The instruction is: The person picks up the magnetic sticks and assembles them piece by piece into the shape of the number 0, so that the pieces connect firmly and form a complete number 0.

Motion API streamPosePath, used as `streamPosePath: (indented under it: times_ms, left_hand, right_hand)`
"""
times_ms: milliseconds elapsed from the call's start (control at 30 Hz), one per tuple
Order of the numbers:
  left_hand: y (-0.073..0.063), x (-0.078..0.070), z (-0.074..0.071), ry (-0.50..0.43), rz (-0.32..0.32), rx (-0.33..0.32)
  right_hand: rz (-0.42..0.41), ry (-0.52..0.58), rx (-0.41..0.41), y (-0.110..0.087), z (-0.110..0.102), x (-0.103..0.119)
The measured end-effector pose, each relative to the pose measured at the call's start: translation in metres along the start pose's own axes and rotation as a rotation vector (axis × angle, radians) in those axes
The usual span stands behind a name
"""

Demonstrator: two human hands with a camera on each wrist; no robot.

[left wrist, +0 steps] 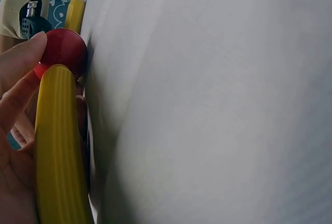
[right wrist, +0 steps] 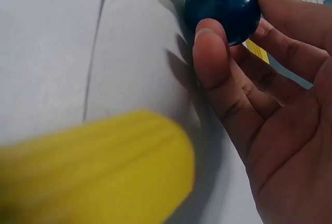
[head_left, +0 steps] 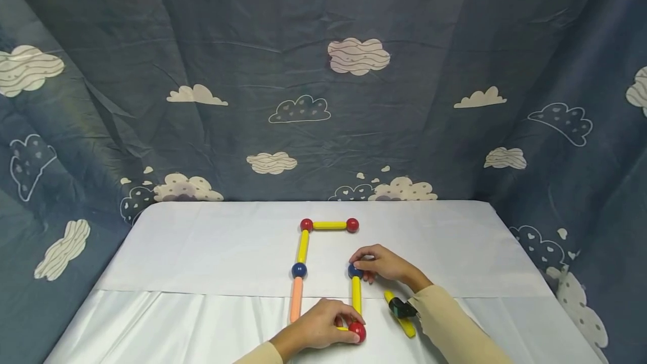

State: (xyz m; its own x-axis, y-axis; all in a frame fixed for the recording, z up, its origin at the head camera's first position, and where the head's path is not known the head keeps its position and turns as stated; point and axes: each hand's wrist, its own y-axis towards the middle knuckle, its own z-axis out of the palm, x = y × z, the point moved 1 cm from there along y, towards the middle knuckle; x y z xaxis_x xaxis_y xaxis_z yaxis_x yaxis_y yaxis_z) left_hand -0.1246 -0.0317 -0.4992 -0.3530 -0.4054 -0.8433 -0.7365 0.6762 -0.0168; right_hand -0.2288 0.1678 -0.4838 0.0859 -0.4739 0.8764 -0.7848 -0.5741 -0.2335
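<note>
My left hand (head_left: 323,324) pinches a red ball (head_left: 357,332) near the front of the table, with thumb and fingers on either side. A yellow rod (left wrist: 59,146) runs up to that ball in the left wrist view, partly hidden by the hand in the head view. From the red ball another yellow rod (head_left: 356,295) leads away to a blue ball (right wrist: 236,14). My right hand (head_left: 386,265) holds this blue ball between thumb and fingertips. Beneath the right wrist lies a separate curved yellow rod (head_left: 407,328), partly covered by the wrist camera.
Farther left, an orange-pink rod (head_left: 296,299) meets a second blue ball (head_left: 299,270). A yellow rod (head_left: 303,247) continues to a red ball (head_left: 306,225), then a yellow rod (head_left: 329,225) and another red ball (head_left: 352,225). White cloth (head_left: 202,257) covers the table; a cloud-print curtain (head_left: 242,60) hangs behind.
</note>
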Motion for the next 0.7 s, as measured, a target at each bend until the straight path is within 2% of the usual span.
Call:
streamPosePath:
  times_ms: [300, 700]
  left_hand:
    - [-0.0007, -0.0024, 0.0000, -0.022, -0.035, 0.005]
    - [0.0003, -0.0024, -0.0001, -0.019, -0.036, 0.014]
  right_hand:
    - [0.002, -0.023, 0.015, 0.0056, 0.0027, 0.0000]
    - [-0.009, -0.055, 0.013, 0.0049, 0.0034, 0.0014]
